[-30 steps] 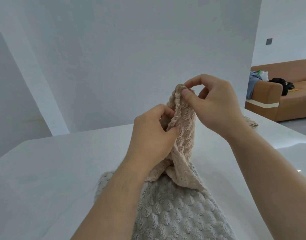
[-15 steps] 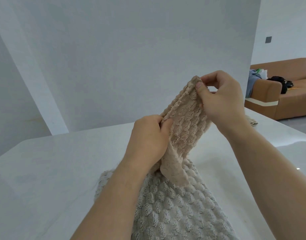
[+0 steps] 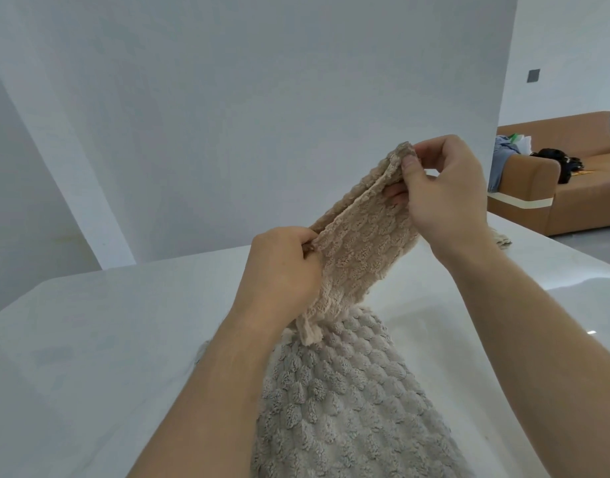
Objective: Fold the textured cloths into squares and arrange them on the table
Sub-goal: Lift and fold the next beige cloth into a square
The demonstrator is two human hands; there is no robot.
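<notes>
Two hands pinch one beige cloth (image 3: 358, 243) above the white table (image 3: 90, 339), the left hand (image 3: 279, 270) low and the right hand (image 3: 445, 191) high. One grey cloth (image 3: 348, 408) lies on the table.

Home living room: tan sofa (image 3: 552, 188)

The grey cloth (image 3: 348, 408) runs off the bottom edge; the left forearm (image 3: 207, 391) covers part. A far cloth (image 3: 502, 238) shows only a corner past the right wrist (image 3: 465, 250).
</notes>
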